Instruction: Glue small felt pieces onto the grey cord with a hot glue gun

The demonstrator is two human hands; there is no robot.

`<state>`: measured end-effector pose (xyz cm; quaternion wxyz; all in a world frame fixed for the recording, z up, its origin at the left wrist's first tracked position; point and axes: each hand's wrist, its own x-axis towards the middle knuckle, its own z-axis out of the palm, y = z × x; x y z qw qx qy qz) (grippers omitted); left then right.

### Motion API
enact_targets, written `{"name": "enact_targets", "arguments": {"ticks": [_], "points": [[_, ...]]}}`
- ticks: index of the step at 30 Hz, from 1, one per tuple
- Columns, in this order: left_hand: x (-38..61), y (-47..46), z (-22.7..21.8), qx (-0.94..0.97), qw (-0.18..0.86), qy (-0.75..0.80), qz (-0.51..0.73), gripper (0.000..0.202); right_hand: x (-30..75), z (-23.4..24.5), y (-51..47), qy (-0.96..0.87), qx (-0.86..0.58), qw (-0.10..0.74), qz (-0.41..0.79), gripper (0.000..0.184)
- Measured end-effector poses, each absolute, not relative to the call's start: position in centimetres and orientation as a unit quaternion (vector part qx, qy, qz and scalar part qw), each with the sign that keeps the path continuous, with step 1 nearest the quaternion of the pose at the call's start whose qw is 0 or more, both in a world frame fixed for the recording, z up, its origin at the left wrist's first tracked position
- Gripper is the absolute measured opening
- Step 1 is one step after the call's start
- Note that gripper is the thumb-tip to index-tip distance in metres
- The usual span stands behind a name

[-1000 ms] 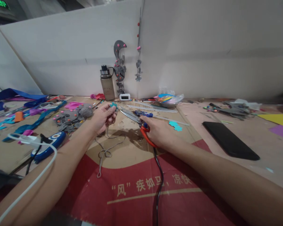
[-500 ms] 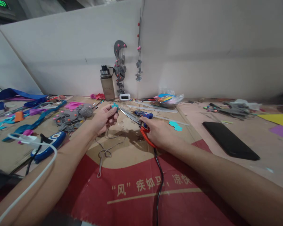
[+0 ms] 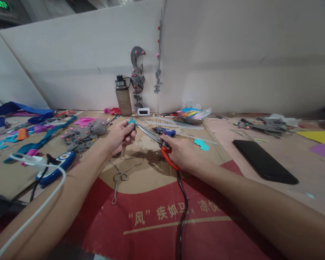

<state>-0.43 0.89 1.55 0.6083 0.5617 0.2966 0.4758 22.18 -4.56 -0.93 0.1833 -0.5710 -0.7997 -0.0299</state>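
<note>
My left hand (image 3: 121, 136) pinches a small teal cut-out piece (image 3: 131, 122) between thumb and fingers. My right hand (image 3: 182, 150) is wrapped round the red handles of a pair of scissors (image 3: 148, 134), whose blades look nearly closed. The blade tips point left and lie close to the teal piece; whether they touch it I cannot tell. Grey yarn (image 3: 121, 176) trails over the cardboard below my left hand. Behind the scissors lies a blue glue gun (image 3: 165, 131). More teal cut-outs (image 3: 201, 144) rest to the right of my right hand.
A black phone (image 3: 264, 161) lies at the right. At the back stand a water bottle (image 3: 123, 97), a small white digital display (image 3: 143, 112) and a bowl (image 3: 193, 118) of coloured pieces. Grey felt pieces (image 3: 79, 135) and a blue power strip (image 3: 58, 168) sit at the left.
Both hands, the teal piece and the scissors stay almost in place. The hanging string of grey pieces on the wall has swung slightly left.
</note>
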Motion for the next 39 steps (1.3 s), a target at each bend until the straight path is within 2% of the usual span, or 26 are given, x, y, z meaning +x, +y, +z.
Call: {"name": "enact_targets", "arguments": {"ticks": [27, 39], "points": [[-0.44, 1.03, 1.51, 0.543, 0.613, 0.299, 0.489, 0.026, 22.40, -1.04, -4.55, -0.802, -0.562, 0.198, -0.030, 0.044], [-0.62, 1.11, 1.94, 0.511, 0.618, 0.251, 0.542, 0.024, 22.71, -1.86, -3.90, -0.801, -0.551, 0.230, -0.044, 0.043]]}}
